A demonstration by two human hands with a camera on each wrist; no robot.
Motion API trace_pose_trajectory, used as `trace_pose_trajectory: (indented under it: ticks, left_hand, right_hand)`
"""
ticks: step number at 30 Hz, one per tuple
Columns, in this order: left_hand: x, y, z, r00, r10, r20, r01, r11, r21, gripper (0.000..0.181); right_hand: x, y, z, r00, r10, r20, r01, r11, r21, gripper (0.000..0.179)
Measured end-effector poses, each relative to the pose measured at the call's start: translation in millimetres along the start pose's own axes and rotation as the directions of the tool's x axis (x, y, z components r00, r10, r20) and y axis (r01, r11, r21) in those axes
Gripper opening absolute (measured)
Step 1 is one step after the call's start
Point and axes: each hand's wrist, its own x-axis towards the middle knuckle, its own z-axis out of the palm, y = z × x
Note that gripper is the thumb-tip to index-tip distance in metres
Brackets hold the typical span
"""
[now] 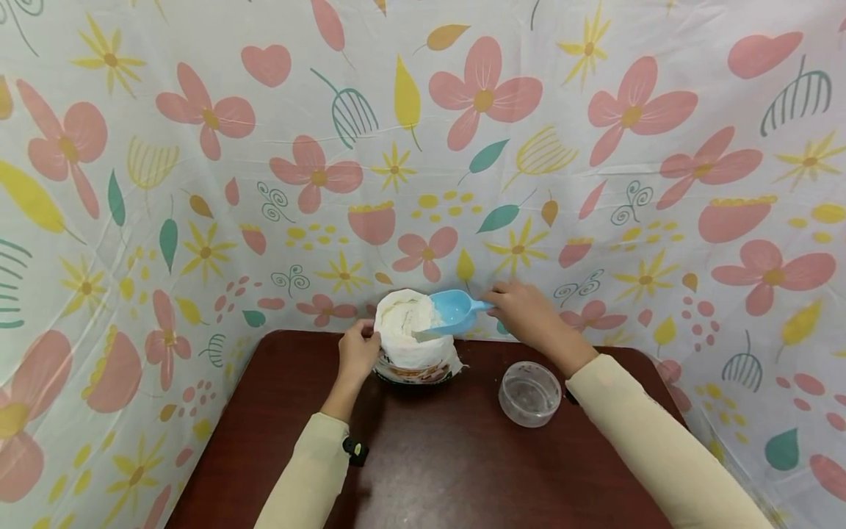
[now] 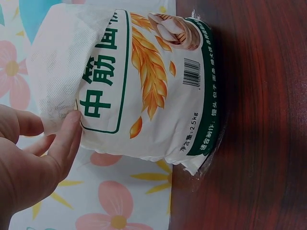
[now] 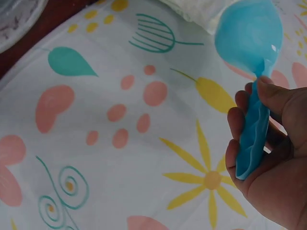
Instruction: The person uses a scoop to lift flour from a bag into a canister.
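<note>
A white bag of flour [image 1: 415, 353] stands upright at the table's back edge, its top folded down and white flour [image 1: 405, 317] showing inside. My left hand [image 1: 358, 351] pinches the folded rim on the bag's left side. In the left wrist view, thumb and fingertips meet at that rim, beside the green print and wheat picture on the bag [image 2: 144, 91]. My right hand [image 1: 525, 308] grips the handle of a light blue scoop [image 1: 454, 308]. The scoop's front end reaches over the bag's right rim to the flour. In the right wrist view, fingers wrap the ridged scoop handle [image 3: 253, 134].
A clear round plastic container [image 1: 529, 394] stands open on the table to the right of the bag, below the right forearm. The dark red-brown table [image 1: 449, 470] backs onto a flower-patterned cloth [image 1: 423, 147], which also hangs at both sides.
</note>
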Motion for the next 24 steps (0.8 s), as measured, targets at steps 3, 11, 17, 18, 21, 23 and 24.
trace_pose_trajectory:
  ticks: [3, 11, 17, 18, 21, 23, 24]
  left_hand:
    - [-0.4, 0.7, 0.1, 1.0, 0.001, -0.001, -0.001, 1.0, 0.0, 0.03]
    - [-2.6, 2.0, -1.3, 1.0, -0.006, 0.006, 0.006, 1.0, 0.005, 0.03]
    - [-2.1, -0.4, -1.3, 1.0, 0.003, -0.003, -0.003, 1.0, 0.022, 0.029]
    - [-1.8, -0.8, -1.1, 1.0, 0.005, -0.007, -0.005, 1.0, 0.027, 0.029]
    - [-1.9, -1.2, -0.7, 1.0, 0.011, -0.01, -0.01, 0.999, 0.042, 0.028]
    - [-2.1, -1.0, -0.5, 1.0, 0.014, -0.009, -0.014, 0.999, 0.048, 0.028]
    - [-2.0, -0.9, -0.4, 1.0, 0.015, -0.01, -0.015, 0.999, 0.048, 0.028]
  right_hand:
    - [-5.2, 1.1, 5.7, 0.999, 0.001, -0.044, 0.001, 0.999, 0.046, 0.03]
    - [-19.8, 1.7, 16.4, 0.994, 0.076, -0.075, -0.064, 0.986, 0.157, 0.037]
    - [-31.0, -0.9, 21.5, 0.987, 0.142, -0.075, -0.125, 0.973, 0.196, 0.037]
    - [-32.4, -1.6, 21.8, 0.986, 0.15, -0.072, -0.133, 0.971, 0.198, 0.036]
    - [-35.1, -4.0, 21.7, 0.984, 0.168, -0.051, -0.155, 0.967, 0.202, 0.035]
    - [-35.7, -5.4, 21.1, 0.983, 0.181, -0.043, -0.169, 0.963, 0.208, 0.034]
    - [-35.6, -5.9, 20.9, 0.982, 0.185, -0.041, -0.172, 0.962, 0.211, 0.033]
